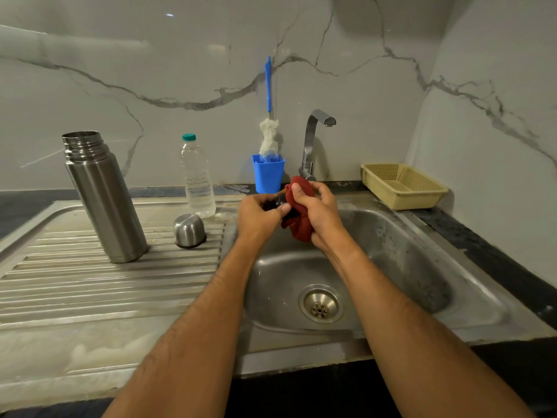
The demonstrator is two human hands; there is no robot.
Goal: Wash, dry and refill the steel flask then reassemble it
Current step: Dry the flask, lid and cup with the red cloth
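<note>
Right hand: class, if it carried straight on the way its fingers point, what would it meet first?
The right hand, gripping the red cloth, points left toward the left hand, so it would probably meet that hand and its dark stopper first.
</note>
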